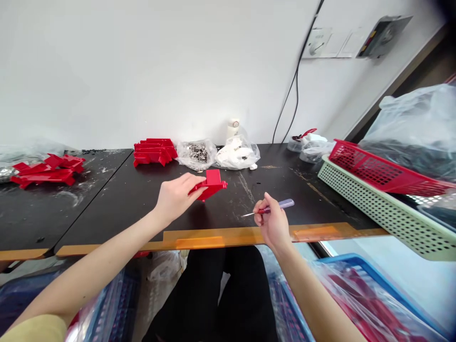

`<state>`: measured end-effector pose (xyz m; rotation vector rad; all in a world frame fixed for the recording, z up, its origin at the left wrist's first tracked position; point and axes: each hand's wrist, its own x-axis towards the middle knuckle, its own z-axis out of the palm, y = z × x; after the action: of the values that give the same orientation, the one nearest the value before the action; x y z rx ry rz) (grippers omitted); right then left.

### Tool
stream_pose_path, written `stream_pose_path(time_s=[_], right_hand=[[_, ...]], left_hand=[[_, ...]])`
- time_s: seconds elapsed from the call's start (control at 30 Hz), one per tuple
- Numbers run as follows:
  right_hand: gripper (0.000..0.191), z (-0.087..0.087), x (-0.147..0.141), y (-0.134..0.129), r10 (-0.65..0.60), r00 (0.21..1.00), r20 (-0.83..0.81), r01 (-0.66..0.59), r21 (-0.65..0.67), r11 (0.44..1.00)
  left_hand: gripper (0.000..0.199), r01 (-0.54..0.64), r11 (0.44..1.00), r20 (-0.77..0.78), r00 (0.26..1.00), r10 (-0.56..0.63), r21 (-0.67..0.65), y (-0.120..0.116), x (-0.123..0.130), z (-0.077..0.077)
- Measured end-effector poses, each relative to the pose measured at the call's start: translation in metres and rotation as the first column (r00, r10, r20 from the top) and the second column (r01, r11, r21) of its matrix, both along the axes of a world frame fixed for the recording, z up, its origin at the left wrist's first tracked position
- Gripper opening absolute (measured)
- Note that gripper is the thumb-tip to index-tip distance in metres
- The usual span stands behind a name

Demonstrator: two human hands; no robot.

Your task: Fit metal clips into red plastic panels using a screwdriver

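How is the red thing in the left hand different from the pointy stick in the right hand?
The red plastic part is wide and angular; the pointed tool is long and thin. The part is all red; the tool's handle is pale purple. Both are held over the black table.

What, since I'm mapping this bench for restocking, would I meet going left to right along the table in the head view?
Loose red plastic parts → stacked red plastic parts → clear bag of small metal pieces → clear bag of white material → red perforated basket
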<state>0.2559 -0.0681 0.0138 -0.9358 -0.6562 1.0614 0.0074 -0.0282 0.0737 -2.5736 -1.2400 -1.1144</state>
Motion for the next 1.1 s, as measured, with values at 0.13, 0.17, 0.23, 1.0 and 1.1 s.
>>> stream_pose_path(time_s=[0.13,0.17,0.23,1.0,1.1], right_hand=[[0.046,-0.007,-0.003,-0.006,0.054,0.999,0.001,-0.054,0.026,0.998],[0.046,-0.010,-0.002,-0.008,0.065,0.998,0.008,-0.065,0.026,0.998],[0.046,-0.017,-0.001,-0.010,0.069,0.997,0.024,-0.069,0.022,0.997],[0.026,-0.034,-0.005,-0.018,0.504,0.799,0.327,-0.437,-0.259,0.861],[0.025,-0.033,-0.005,-0.013,0.504,0.759,0.412,-0.407,-0.303,0.862]], left_hand=[[0.023,0.127,0.990,-0.143,0.983,-0.117,0.065,-0.009,-0.006,-0.033],[0.023,0.154,0.986,-0.173,0.975,-0.141,0.062,-0.010,-0.008,-0.042],[0.022,0.184,0.982,-0.217,0.961,-0.171,0.042,-0.015,-0.013,-0.059],[0.033,0.087,0.935,0.020,0.996,-0.085,-0.343,-0.058,-0.047,-0.086],[0.039,0.089,0.928,0.034,0.996,-0.082,-0.362,-0.058,-0.042,-0.088]])
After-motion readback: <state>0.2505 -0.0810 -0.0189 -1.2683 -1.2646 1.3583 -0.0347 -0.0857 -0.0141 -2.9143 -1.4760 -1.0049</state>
